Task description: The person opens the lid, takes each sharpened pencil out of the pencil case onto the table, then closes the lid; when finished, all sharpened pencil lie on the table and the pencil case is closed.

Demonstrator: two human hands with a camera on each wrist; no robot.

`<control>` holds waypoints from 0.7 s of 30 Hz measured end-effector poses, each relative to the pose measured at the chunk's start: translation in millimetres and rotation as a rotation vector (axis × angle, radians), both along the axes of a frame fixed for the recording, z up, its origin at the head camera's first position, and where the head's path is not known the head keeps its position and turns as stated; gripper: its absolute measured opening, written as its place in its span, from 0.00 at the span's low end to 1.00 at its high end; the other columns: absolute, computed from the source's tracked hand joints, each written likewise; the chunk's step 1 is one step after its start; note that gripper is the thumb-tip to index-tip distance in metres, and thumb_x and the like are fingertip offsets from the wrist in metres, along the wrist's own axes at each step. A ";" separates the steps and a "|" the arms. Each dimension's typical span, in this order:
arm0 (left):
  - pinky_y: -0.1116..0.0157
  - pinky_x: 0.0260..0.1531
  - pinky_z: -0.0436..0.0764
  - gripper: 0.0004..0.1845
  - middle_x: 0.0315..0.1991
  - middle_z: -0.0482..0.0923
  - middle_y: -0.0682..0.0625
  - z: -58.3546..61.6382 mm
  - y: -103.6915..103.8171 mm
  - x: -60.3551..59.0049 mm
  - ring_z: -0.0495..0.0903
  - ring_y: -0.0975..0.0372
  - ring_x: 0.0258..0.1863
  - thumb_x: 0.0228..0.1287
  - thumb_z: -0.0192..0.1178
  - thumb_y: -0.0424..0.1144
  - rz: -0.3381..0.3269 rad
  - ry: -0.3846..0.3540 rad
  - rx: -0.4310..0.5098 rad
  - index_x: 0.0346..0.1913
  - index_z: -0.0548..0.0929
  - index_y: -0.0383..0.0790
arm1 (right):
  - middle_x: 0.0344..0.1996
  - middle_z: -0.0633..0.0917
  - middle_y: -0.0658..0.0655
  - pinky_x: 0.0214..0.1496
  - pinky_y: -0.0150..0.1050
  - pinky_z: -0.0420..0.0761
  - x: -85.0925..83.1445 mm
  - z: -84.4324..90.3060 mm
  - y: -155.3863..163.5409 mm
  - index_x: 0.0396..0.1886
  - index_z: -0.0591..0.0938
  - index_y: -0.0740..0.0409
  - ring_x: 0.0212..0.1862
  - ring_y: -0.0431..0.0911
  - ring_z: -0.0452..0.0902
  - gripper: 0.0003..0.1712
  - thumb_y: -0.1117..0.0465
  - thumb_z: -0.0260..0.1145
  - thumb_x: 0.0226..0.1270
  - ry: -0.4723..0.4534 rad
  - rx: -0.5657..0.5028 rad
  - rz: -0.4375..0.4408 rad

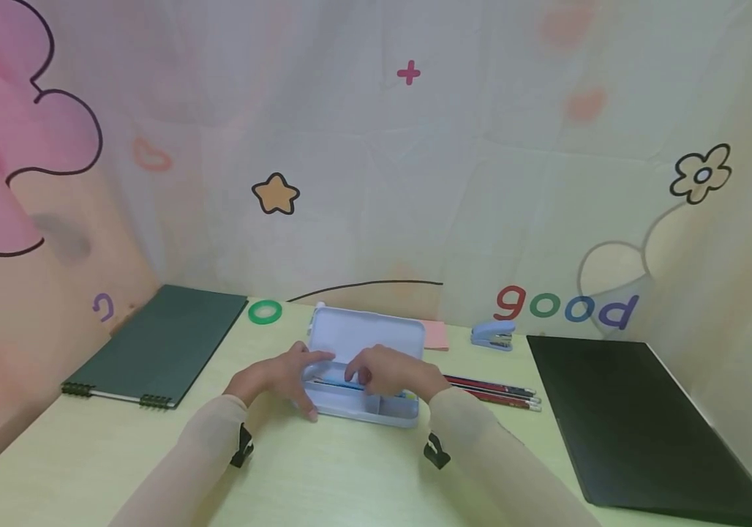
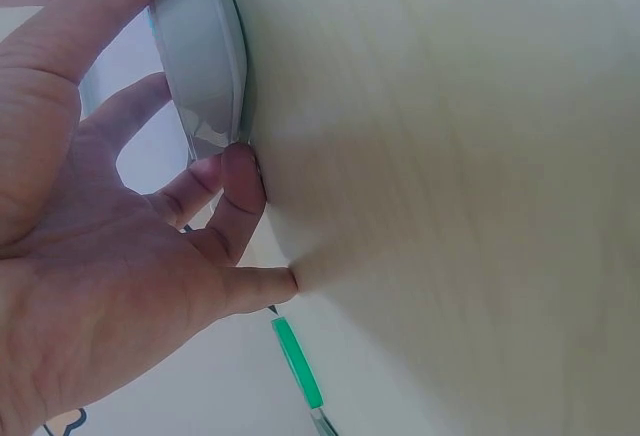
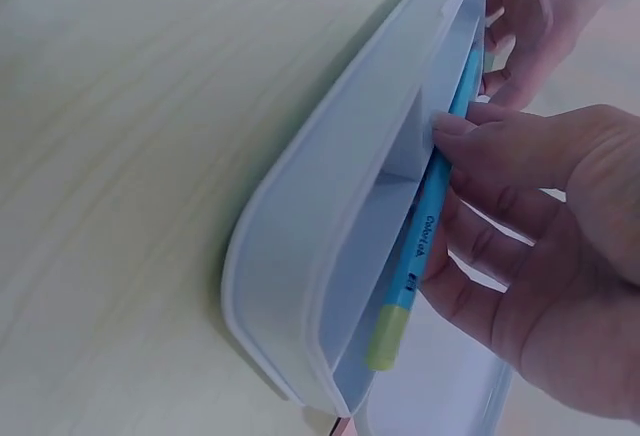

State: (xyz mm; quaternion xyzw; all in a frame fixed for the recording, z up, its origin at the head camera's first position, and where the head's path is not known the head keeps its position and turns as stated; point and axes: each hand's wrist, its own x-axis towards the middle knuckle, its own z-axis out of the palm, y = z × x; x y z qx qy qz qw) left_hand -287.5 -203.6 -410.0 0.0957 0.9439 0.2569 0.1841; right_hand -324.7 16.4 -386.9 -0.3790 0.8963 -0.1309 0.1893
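A pale yellow-green wooden table [image 1: 323, 476] is filling the lower part of the head view, and a draped cloth backdrop [image 1: 415, 183] printed with a star, a flower and the word "good" is closing it in at the back and on both sides.

At the centre, a light blue pencil case [image 1: 366, 366] is lying open, its lid tilting back toward 12 o'clock. The left hand [image 1: 284, 377] is steadying the case at its 9 o'clock end: the fingers are curling round the case's rim, with fingertips pressing on the table beside it in the left wrist view. The right hand [image 1: 392, 373] is reaching over the tray, fingers curling round a blue pen [image 3: 425, 226] with a yellow-green cap, which is lying inside along the tray's long wall.

At 3 o'clock from the case, red and dark pencils [image 1: 497, 391] are lying side by side, just beside the right forearm. Further toward 3 o'clock, a black folder [image 1: 626, 417] is running right to the table's edge. At 1 o'clock, a pink sticky pad [image 1: 437, 335] and a blue stapler [image 1: 493, 334] are sitting near the backdrop. At 10 o'clock, a green tape ring [image 1: 265, 312] and a dark green bound notebook [image 1: 162, 344] are occupying the left corner.

Bare tabletop is stretching from the case toward 6 o'clock, between the two sleeved forearms.
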 end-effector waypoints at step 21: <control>0.44 0.61 0.73 0.54 0.59 0.61 0.42 -1.0 1.1 0.4 0.66 0.49 0.59 0.40 0.83 0.46 0.005 0.004 -0.009 0.74 0.66 0.57 | 0.40 0.86 0.49 0.53 0.43 0.82 4.4 15.9 58.5 0.54 0.86 0.49 0.43 0.44 0.78 0.21 0.71 0.66 0.64 0.000 -0.048 -0.064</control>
